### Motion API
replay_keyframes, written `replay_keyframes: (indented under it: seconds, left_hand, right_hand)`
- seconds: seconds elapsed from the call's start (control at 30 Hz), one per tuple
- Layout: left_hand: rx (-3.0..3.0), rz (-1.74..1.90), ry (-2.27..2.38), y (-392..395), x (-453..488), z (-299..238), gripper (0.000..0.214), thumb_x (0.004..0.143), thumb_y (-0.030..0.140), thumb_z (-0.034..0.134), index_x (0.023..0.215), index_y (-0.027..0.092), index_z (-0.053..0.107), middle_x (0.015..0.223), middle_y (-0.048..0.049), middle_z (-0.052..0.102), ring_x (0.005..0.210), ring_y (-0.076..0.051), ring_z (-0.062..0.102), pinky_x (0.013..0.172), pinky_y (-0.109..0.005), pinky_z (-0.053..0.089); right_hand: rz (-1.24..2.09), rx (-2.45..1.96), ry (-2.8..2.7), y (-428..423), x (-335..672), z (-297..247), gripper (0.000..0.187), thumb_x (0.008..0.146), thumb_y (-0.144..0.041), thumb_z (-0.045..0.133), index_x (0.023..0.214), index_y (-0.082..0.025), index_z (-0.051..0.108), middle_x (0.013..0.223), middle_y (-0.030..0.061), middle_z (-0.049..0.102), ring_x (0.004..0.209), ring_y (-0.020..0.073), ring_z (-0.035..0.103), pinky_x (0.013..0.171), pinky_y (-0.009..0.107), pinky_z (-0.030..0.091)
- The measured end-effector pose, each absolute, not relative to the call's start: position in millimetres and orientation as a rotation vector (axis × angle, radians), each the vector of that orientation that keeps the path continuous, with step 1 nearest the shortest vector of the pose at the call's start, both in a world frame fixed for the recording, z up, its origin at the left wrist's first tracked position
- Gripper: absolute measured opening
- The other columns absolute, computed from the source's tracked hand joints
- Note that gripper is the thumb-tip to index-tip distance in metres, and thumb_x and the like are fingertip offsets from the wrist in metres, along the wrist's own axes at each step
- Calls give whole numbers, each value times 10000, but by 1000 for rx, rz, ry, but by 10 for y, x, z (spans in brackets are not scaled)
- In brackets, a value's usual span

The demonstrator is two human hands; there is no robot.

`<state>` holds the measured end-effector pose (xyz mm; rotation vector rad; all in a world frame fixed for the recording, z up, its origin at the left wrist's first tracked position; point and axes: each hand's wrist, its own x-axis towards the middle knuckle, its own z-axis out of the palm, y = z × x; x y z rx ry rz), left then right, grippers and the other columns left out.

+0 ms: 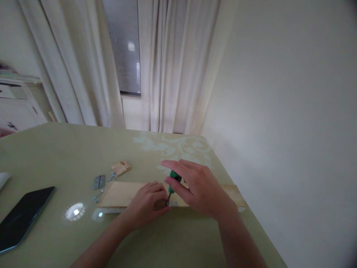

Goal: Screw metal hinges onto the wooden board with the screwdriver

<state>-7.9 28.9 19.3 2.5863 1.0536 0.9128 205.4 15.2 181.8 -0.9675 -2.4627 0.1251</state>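
My right hand (198, 186) grips a screwdriver (171, 190) with a green and black handle, thumb and fingers around it. Its shaft points down, and the tip meets a small metal hinge (174, 204) at the near edge of a long wooden board (119, 191). My left hand (147, 201) rests over that board just left of the tip, fingers curled and thumb low along the near edge. Whatever sits between those fingers is hidden. Part of the board lies beneath both hands.
Left of the board lie a loose grey hinge (99, 182), several screws (98, 196) and a small wooden piece (121, 168). A dark tablet (25, 216) lies on the green table (75, 149) at the left. A white wall (292, 130) runs along the table's right side.
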Motion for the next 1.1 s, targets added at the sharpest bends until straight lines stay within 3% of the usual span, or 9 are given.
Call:
replay_keyframes:
  seconds: [0.13,0.33,0.47,0.57,0.73,0.8,0.93,1.0,1.1]
  left_hand:
    - [2583,866,1110,291,-87,159,146,891,327,796,903,228,689,986,-36,723,945,-240,632,800,-361,443]
    - [2558,792,1096,282,-77,234,133,932,359,766,983,249,710,1041,-28,725,969,-240,625,824,-367,432]
    - [2554,771,1101,274,-67,293,170,900,344,801,921,230,677,1016,-22,716,963,-236,616,819,-359,423]
    - [2556,775,1106,264,-71,295,179,905,348,794,903,226,663,986,-20,709,935,-232,609,803,-354,414]
    - [2564,774,1091,265,-81,295,150,932,369,762,952,239,691,999,-29,712,944,-236,615,809,-358,415]
    - [2569,777,1098,265,-78,311,154,921,356,774,930,233,682,997,-28,714,949,-235,620,808,-357,417]
    - [2569,799,1087,261,-73,328,153,910,327,779,890,225,666,984,-28,714,956,-235,627,810,-356,433]
    - [2565,807,1080,262,-74,313,140,920,343,766,916,230,684,976,-34,712,949,-237,632,818,-360,450]
    - [2568,818,1072,268,-78,274,144,929,370,757,992,248,716,991,-40,713,954,-242,642,842,-369,470]
  right_hand:
    - [-48,-1089,-2451,187,2030,1788,319,1022,-486,557,1126,-221,702,859,23,744,800,211,688,698,315,432]
    - [136,-880,-2440,155,2042,1814,432,965,-171,457,1375,-194,589,1192,68,733,1072,201,670,910,319,472]
    - [-27,-1010,-2430,194,2000,1775,293,1076,-343,446,1225,-211,660,1032,46,768,911,197,702,766,309,446]
    - [-150,-1155,-2426,184,1982,1777,348,1088,-463,431,1111,-210,669,906,40,751,793,208,685,671,320,390]
    - [37,-1034,-2455,118,2003,1818,343,1002,-212,466,1326,-204,575,1192,70,729,1054,213,675,832,315,444]
    - [66,-988,-2455,129,1993,1808,315,1048,-256,459,1341,-222,570,1201,51,736,1051,193,681,849,304,441]
    - [-144,-1153,-2448,154,1960,1787,354,1083,-506,456,1041,-216,656,890,27,743,767,188,664,661,316,355]
    - [-142,-1182,-2470,125,1967,1807,305,1069,-455,467,1016,-214,645,866,28,721,761,192,649,649,317,337]
    - [-19,-1128,-2479,51,2002,1857,248,995,-251,464,1188,-207,614,1035,56,713,917,209,653,722,313,392]
